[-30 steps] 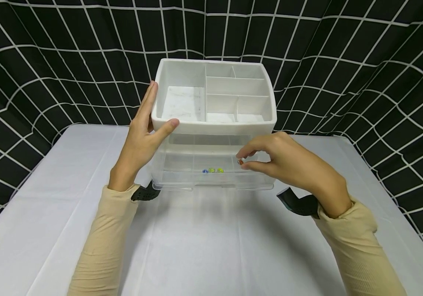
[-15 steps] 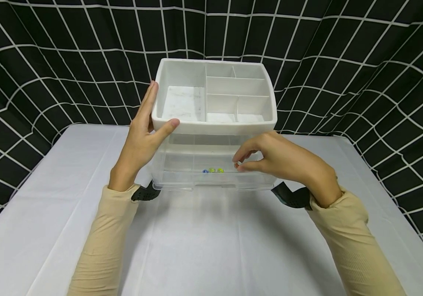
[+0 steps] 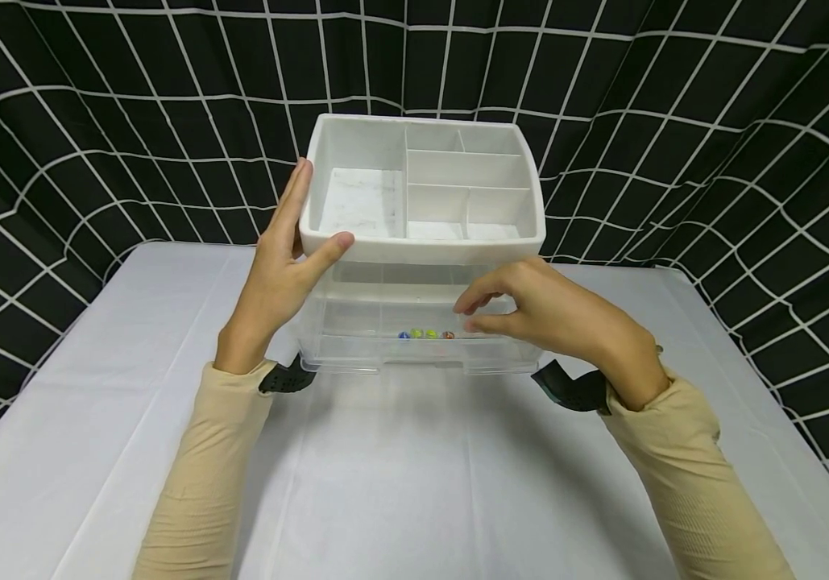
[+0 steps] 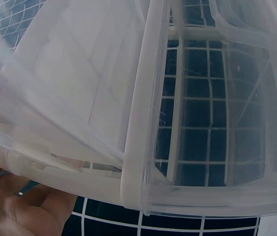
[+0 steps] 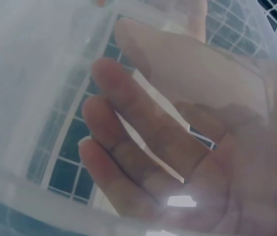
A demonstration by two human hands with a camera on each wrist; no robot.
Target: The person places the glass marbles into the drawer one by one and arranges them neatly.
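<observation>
A white desk organizer (image 3: pixel 468 169) with a divided top tray stands in the middle of the table. Its clear drawer (image 3: pixel 349 354) is pulled out at the front. In the drawer lie a blue marble (image 3: pixel 404 335), two yellow-green marbles (image 3: pixel 424 333) and a reddish-brown marble (image 3: pixel 448 336), side by side in a row. My left hand (image 3: pixel 276 262) holds the organizer's left side, thumb over the front rim and fingers along the wall. My right hand (image 3: pixel 548 310) hovers over the drawer's right part, thumb and forefinger parted with nothing between them, just right of the reddish-brown marble.
A white cloth (image 3: pixel 385 483) covers the table. Black fabric with a white grid (image 3: pixel 225 129) hangs behind and on both sides. The organizer's top tray overhangs the back of the drawer in the head view.
My right hand has moved slightly left and let go of the reddish-brown marble, which now lies in the drawer beside the others. The left hand stays in place.
</observation>
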